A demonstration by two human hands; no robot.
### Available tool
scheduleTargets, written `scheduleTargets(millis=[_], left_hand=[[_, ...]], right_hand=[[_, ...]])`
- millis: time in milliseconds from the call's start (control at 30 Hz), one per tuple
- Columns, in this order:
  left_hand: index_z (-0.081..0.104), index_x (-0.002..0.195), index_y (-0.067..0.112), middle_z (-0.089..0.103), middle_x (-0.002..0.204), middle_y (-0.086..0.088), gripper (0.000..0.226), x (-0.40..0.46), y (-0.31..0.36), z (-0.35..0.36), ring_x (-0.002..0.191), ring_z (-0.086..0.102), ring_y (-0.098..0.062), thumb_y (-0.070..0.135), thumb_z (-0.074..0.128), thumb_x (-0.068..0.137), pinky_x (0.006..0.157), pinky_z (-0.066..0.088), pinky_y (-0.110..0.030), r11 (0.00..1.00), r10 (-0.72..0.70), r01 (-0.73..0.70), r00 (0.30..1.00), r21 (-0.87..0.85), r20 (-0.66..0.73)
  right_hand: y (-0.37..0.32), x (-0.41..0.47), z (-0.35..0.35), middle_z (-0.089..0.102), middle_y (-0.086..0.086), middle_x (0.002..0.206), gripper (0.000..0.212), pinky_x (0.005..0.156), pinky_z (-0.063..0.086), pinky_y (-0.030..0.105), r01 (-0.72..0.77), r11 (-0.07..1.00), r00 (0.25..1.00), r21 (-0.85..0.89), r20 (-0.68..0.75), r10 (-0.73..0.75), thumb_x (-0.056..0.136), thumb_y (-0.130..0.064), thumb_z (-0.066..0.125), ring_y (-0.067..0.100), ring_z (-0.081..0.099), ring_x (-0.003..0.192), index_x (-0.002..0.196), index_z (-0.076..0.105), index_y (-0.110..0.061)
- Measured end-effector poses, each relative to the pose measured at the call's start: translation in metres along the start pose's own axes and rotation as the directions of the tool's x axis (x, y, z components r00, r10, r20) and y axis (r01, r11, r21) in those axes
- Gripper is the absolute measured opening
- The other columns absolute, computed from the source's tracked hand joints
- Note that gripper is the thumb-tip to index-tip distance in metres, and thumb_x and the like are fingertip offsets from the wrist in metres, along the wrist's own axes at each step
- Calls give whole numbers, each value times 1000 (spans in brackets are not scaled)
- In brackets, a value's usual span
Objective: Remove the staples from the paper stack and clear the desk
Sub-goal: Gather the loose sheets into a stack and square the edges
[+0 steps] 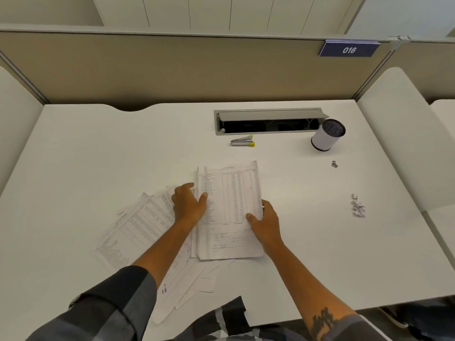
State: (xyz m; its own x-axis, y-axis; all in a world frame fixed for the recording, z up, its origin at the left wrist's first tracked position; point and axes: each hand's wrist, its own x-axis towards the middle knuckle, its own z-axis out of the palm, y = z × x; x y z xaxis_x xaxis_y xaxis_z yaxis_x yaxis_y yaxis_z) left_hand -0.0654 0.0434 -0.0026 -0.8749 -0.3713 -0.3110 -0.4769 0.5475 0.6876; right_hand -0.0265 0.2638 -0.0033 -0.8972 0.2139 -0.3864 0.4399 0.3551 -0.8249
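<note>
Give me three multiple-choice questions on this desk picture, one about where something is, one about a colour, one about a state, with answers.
1. Where does the stapler lie?
A. In front of the cable box
B. Inside the cup
C. Under the papers

2. What colour is the sign reading 016?
A. Red
B. Blue
C. Green

3. How is the cable box lid?
A. Shut flat
B. Missing
C. Raised open

Answers: 1 A, it rests on the desk just before the box. 2 B, blue plate with white digits. 3 C, the lid is tilted up over a dark opening.

Both hands, left and right, press on the paper stack.
</note>
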Motion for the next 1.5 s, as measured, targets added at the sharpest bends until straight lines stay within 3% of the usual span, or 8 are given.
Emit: scheduleTargets(millis=[100, 367, 533, 833, 1033, 1200, 1367, 1500], left_hand=[[37, 154, 14, 44, 155, -12, 75, 5, 1, 4, 145, 40, -35, 41, 73, 94, 116, 40, -58, 998, -50, 49, 999, 43, 14], [26, 157, 19, 54, 151, -11, 93, 25, 9, 10, 138, 54, -37, 47, 80, 86, 115, 44, -59, 972, -177, 191, 979, -138, 103], [57, 138, 12, 67, 137, -7, 51, 10, 15, 8, 123, 66, -30, 28, 76, 94, 100, 59, -45, 976, -46, 85, 980, -200, 192], [56, 132, 22, 64, 121, 6, 33, -40, 16, -8, 105, 65, -17, 29, 66, 101, 75, 56, -23, 938, 64, -26, 993, -346, 99], [58, 125, 31, 70, 117, 7, 30, -63, -3, -33, 103, 71, -13, 31, 71, 98, 81, 65, -36, 859, -21, 45, 998, -509, 54], [62, 131, 20, 73, 117, 3, 34, -77, -35, -64, 101, 72, -14, 22, 72, 98, 76, 62, -29, 742, -217, 150, 976, -653, -23], [63, 129, 15, 73, 114, 2, 31, -93, -77, -93, 99, 71, -13, 19, 70, 99, 70, 56, -22, 689, -335, 193, 940, -699, -71], [63, 129, 13, 72, 120, -4, 30, -104, -117, -110, 108, 70, -24, 19, 69, 100, 77, 59, -30, 675, -440, 261, 893, -690, -92]], right_hand=[[7, 5, 3, 65, 6, 138, 56, 104, 58, 47, 11, 993, 1000, -118, -24, -14, 93, -13, 75, 28, 65, 125, 144, 49, -16], [14, 2, 9, 59, 1, 144, 69, 106, 55, 44, 63, 958, 998, -279, -10, -68, 89, -19, 80, 24, 59, 131, 148, 44, -19], [17, 5, 8, 58, 4, 143, 74, 111, 51, 43, 76, 968, 997, -238, 8, -76, 85, -18, 84, 24, 57, 131, 147, 45, -14], [16, 8, -2, 51, -2, 140, 97, 104, 55, 41, 100, 990, 994, -96, -33, -104, 72, -44, 94, 20, 51, 128, 149, 39, -24], [-13, 3, -2, 66, -9, 130, 76, 90, 64, 31, 48, 985, 976, 167, 201, -82, 77, -40, 92, 12, 68, 116, 140, 51, -25], [-35, -12, 26, 73, -6, 124, 44, 84, 65, 30, 88, 985, 934, 150, 332, -134, 91, -22, 81, 17, 73, 111, 132, 64, -19], [-52, -29, 72, 71, -5, 125, 42, 84, 64, 27, 126, 987, 894, 100, 419, -157, 93, -19, 78, 14, 71, 110, 132, 63, -18], [-56, -42, 123, 69, -2, 128, 46, 96, 62, 41, 164, 986, 869, -13, 476, -138, 92, -22, 80, 21, 68, 115, 134, 61, -18]])
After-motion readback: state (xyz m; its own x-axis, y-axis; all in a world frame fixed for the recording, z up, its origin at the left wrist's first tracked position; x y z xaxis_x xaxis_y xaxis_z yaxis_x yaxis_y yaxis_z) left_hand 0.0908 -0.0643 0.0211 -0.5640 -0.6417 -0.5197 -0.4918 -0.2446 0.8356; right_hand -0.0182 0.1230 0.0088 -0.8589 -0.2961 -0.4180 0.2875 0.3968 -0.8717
